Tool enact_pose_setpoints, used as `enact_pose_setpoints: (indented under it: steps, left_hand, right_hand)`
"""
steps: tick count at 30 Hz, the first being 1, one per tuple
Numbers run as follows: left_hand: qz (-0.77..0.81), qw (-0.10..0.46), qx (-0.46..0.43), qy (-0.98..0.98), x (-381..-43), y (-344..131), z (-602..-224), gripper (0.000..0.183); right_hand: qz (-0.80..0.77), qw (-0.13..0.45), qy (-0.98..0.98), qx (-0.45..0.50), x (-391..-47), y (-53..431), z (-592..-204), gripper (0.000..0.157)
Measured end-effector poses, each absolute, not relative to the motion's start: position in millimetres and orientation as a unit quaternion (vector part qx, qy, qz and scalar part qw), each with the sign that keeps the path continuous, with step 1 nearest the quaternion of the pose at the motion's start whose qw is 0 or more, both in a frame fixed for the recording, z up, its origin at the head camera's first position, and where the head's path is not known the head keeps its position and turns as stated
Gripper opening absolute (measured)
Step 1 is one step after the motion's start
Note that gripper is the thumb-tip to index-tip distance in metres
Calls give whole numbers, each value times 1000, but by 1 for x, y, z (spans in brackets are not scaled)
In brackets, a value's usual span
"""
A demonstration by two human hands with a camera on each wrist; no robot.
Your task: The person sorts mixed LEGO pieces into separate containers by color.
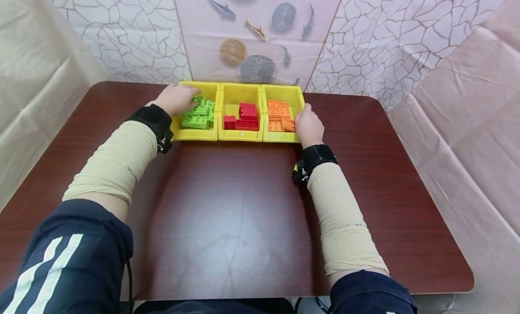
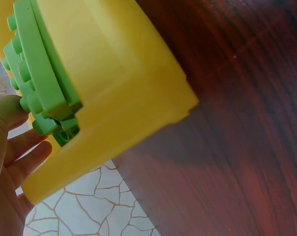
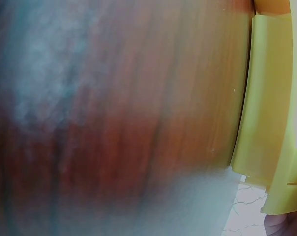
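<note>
Three yellow bins stand side by side at the far edge of the table. Green toy bricks [image 1: 196, 121] lie in the left bin [image 1: 191, 134], and my left hand [image 1: 175, 99] reaches over its outer side. In the left wrist view the thumb touches a studded green brick [image 2: 40, 64], with the fingers loosely spread by the bin's wall. My right hand [image 1: 310, 126] grips the outer side wall of the right bin [image 1: 284, 137], which contains orange bricks [image 1: 278, 110]. One orange brick sits tilted beside that hand. The right wrist view shows only a fingertip [image 3: 274, 221] by the bin's corner.
Red bricks [image 1: 248, 113] lie in the middle bin [image 1: 240, 135]. The dark brown table [image 1: 227, 205] extends in front of the bins. Patterned cloth [image 1: 260, 34] hangs right behind them, and pale fabric [image 1: 463, 124] flanks the table.
</note>
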State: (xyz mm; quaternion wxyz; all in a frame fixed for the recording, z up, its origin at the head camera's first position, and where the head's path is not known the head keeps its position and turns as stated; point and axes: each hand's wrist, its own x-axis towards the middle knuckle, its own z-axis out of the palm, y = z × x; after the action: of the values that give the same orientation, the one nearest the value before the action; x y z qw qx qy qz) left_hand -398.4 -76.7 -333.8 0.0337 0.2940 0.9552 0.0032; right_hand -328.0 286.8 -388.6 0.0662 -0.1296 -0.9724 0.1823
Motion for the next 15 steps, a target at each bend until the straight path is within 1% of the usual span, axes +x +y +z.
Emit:
enact_pose_setpoints:
  steps: [5,15]
  left_hand:
    - [9,9,306,952,-394,-80,-332,38]
    - [30,-10,317,948,-388,-86,-338,34]
  right_hand:
    - [181,72,-972,-134,-328,284,-383,46]
    - [179,61,-972,-141,-325,284,-386,44]
